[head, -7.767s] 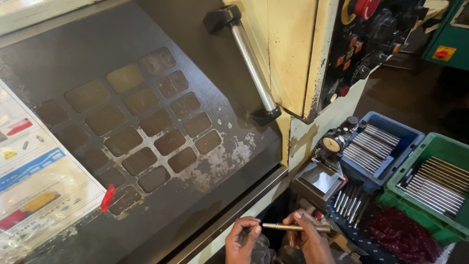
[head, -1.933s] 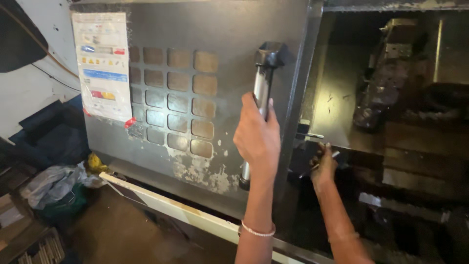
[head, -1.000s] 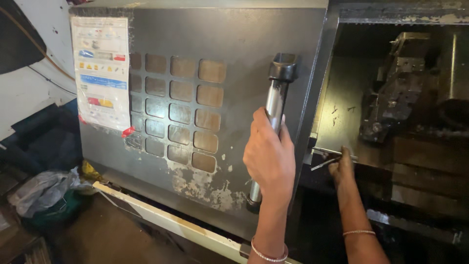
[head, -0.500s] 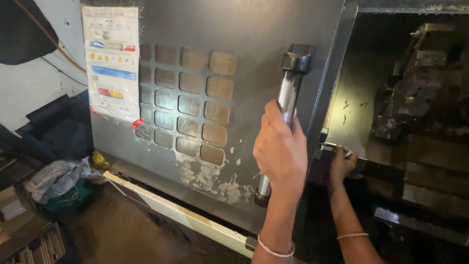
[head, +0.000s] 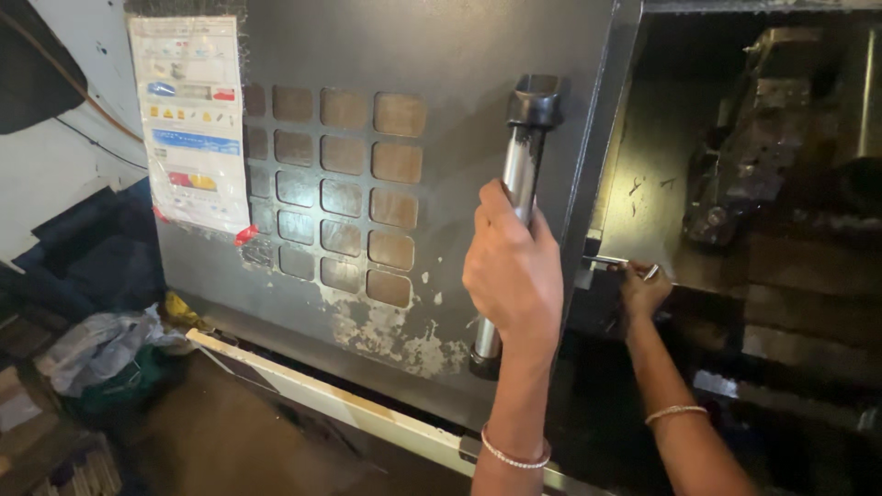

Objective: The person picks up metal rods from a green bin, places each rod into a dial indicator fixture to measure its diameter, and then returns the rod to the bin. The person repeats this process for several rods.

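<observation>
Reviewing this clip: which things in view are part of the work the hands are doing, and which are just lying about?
In use:
- left hand gripping the metal door handle
- sliding machine door
- right hand holding a thin metal rod inside the machine

Lying about:
- paper notice taped to the door
- crumpled plastic bags on the floor

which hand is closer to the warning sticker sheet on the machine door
Left. The left hand grips the door handle, to the right of the sticker sheet. The right hand is farther right, inside the open machine, holding a thin rod.
</observation>
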The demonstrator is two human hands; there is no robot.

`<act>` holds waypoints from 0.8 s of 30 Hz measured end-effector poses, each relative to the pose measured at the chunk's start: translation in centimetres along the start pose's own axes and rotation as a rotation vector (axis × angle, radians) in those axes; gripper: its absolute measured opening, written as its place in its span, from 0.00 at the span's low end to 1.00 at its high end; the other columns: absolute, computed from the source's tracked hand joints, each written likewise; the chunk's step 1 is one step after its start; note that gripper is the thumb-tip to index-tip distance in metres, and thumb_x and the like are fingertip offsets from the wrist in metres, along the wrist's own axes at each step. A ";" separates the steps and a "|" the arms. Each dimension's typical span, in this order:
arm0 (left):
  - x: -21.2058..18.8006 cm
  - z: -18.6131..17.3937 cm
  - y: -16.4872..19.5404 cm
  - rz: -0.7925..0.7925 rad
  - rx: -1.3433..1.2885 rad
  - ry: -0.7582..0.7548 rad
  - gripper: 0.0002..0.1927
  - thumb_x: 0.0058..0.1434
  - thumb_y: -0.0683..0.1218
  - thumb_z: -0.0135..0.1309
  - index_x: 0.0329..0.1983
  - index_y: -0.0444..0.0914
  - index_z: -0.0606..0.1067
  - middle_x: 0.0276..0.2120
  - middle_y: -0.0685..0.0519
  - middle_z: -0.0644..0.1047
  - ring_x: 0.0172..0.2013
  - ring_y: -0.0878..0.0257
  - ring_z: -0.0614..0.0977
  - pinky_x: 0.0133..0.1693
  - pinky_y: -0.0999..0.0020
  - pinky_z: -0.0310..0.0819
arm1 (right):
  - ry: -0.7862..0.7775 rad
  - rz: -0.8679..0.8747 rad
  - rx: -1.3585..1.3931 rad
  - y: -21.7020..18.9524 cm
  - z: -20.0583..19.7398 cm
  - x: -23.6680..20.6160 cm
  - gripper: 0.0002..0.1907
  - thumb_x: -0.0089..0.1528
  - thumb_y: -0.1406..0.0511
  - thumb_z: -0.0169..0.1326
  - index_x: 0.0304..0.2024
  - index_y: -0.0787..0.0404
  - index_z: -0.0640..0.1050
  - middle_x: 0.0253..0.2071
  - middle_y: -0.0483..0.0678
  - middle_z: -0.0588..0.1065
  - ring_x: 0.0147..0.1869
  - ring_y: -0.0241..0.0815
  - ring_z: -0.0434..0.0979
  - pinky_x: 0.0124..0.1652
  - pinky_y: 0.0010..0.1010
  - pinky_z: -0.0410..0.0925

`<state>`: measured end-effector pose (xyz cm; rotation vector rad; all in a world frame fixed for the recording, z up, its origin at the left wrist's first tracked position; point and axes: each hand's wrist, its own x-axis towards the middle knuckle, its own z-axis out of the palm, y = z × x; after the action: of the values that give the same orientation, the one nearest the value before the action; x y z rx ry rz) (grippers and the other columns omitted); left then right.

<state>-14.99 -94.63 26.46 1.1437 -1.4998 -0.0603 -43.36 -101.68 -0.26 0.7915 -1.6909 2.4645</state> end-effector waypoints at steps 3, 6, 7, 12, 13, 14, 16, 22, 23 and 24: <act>0.0 0.0 0.0 0.011 0.030 -0.003 0.23 0.58 0.46 0.64 0.53 0.38 0.70 0.35 0.47 0.79 0.30 0.46 0.83 0.30 0.54 0.77 | -0.011 0.088 0.064 -0.1 0.0 0.3 0.08 0.60 0.76 0.64 0.38 0.68 0.77 0.33 0.52 0.80 0.35 0.43 0.83 0.35 0.29 0.74; 0.0 0.1 -0.1 0.016 0.020 -0.009 0.23 0.57 0.46 0.64 0.53 0.38 0.70 0.36 0.47 0.79 0.30 0.46 0.83 0.31 0.55 0.77 | 0.021 0.221 0.102 -0.1 -0.1 0.6 0.09 0.58 0.75 0.65 0.37 0.66 0.77 0.32 0.49 0.80 0.32 0.39 0.82 0.29 0.28 0.72; 0.0 0.2 -0.2 0.012 0.024 -0.014 0.24 0.57 0.47 0.64 0.53 0.38 0.70 0.36 0.47 0.79 0.30 0.46 0.83 0.31 0.55 0.77 | 0.033 0.267 0.105 0.0 -0.1 0.7 0.09 0.58 0.75 0.65 0.36 0.65 0.77 0.31 0.47 0.79 0.31 0.37 0.81 0.27 0.27 0.71; -0.1 0.5 -0.2 -0.009 0.041 -0.047 0.23 0.57 0.47 0.64 0.53 0.38 0.70 0.36 0.48 0.79 0.30 0.46 0.83 0.31 0.54 0.77 | 0.069 0.225 -0.107 0.8 -0.1 0.4 0.09 0.59 0.73 0.67 0.37 0.63 0.79 0.28 0.43 0.75 0.24 0.30 0.66 0.23 0.25 0.58; -0.1 0.5 -0.2 -0.007 0.032 -0.045 0.23 0.57 0.46 0.64 0.53 0.38 0.70 0.37 0.48 0.79 0.30 0.46 0.83 0.30 0.54 0.77 | 0.078 0.236 -0.123 0.9 -0.2 0.3 0.09 0.59 0.72 0.67 0.37 0.62 0.78 0.27 0.43 0.74 0.23 0.30 0.64 0.22 0.24 0.57; -0.1 0.5 -0.2 -0.003 0.024 -0.043 0.23 0.58 0.46 0.64 0.54 0.38 0.70 0.37 0.48 0.80 0.30 0.46 0.83 0.30 0.54 0.77 | 0.071 0.226 -0.082 1.0 -0.2 0.2 0.09 0.59 0.72 0.67 0.37 0.62 0.78 0.27 0.42 0.74 0.23 0.30 0.65 0.22 0.24 0.57; -0.1 0.5 -0.2 -0.002 0.020 -0.038 0.23 0.58 0.46 0.63 0.54 0.38 0.70 0.37 0.47 0.80 0.31 0.46 0.83 0.31 0.54 0.77 | 0.060 0.201 0.005 1.3 -0.3 0.1 0.10 0.60 0.72 0.66 0.37 0.61 0.76 0.27 0.42 0.73 0.23 0.29 0.65 0.22 0.24 0.57; 0.0 0.4 -0.3 0.000 -0.010 -0.039 0.22 0.60 0.47 0.62 0.54 0.37 0.70 0.39 0.46 0.80 0.31 0.46 0.83 0.32 0.54 0.77 | 0.070 0.199 -0.039 2.0 -0.2 0.1 0.08 0.60 0.72 0.65 0.36 0.61 0.77 0.28 0.42 0.77 0.23 0.28 0.69 0.22 0.23 0.59; 0.0 0.4 -0.3 -0.002 -0.015 -0.038 0.21 0.61 0.47 0.62 0.54 0.38 0.70 0.39 0.47 0.81 0.32 0.46 0.83 0.32 0.54 0.77 | 0.083 0.178 -0.037 2.1 -0.2 0.0 0.08 0.60 0.72 0.65 0.37 0.62 0.77 0.29 0.42 0.76 0.24 0.28 0.68 0.22 0.23 0.59; 0.0 0.3 -0.3 0.000 -0.025 -0.033 0.21 0.61 0.47 0.62 0.54 0.38 0.70 0.39 0.46 0.81 0.32 0.46 0.83 0.32 0.54 0.77 | 0.094 0.156 -0.035 2.2 -0.1 0.0 0.09 0.60 0.72 0.66 0.37 0.62 0.78 0.29 0.43 0.76 0.24 0.28 0.67 0.22 0.23 0.58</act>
<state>-15.03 -94.98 26.15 1.1277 -1.5244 -0.0978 -44.06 -102.42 -2.16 0.5505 -1.8210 2.5180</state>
